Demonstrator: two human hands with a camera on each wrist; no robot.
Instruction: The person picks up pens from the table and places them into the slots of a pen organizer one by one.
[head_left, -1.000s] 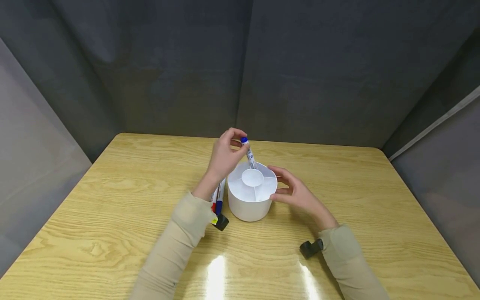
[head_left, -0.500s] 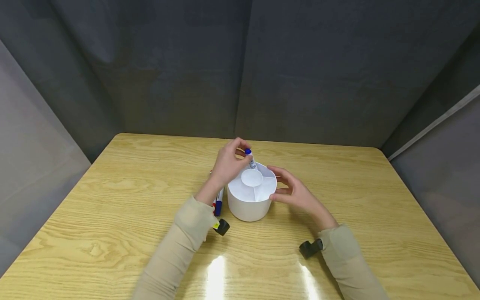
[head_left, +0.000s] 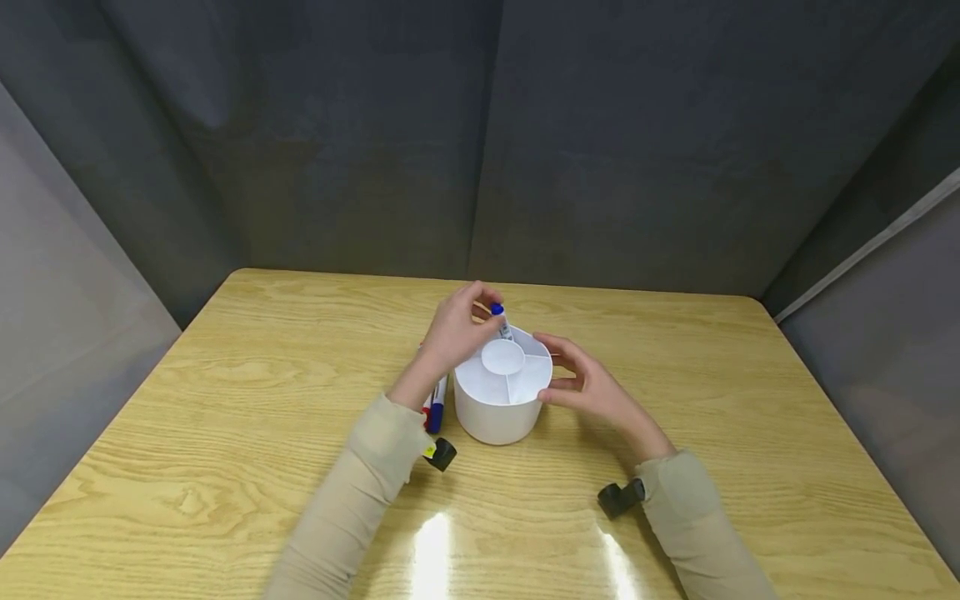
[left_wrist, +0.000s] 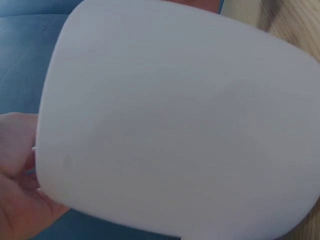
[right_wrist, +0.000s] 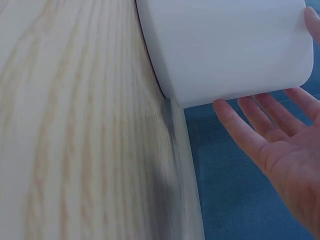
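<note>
A white round holder (head_left: 501, 408) with divided compartments stands mid-table. My left hand (head_left: 483, 307) pinches the capped top of a blue marker (head_left: 501, 322), which stands almost upright with its lower part sunk in the holder's back compartment. My right hand (head_left: 558, 367) lies along the holder's right side with straight, relaxed fingers (right_wrist: 250, 130) next to the white wall (right_wrist: 225, 45). In the left wrist view the holder (left_wrist: 175, 120) fills nearly everything, with part of my left hand (left_wrist: 15, 190) at the lower left.
A red marker and a blue marker (head_left: 435, 407) lie on the wooden table (head_left: 225, 400) just left of the holder, partly hidden by my left forearm. Dark grey screens close off the back and sides. Bare wood stretches left, right and in front.
My left hand has come down with the blue marker, so more of it now sits inside the holder. The right hand and the holder have stayed put.
</note>
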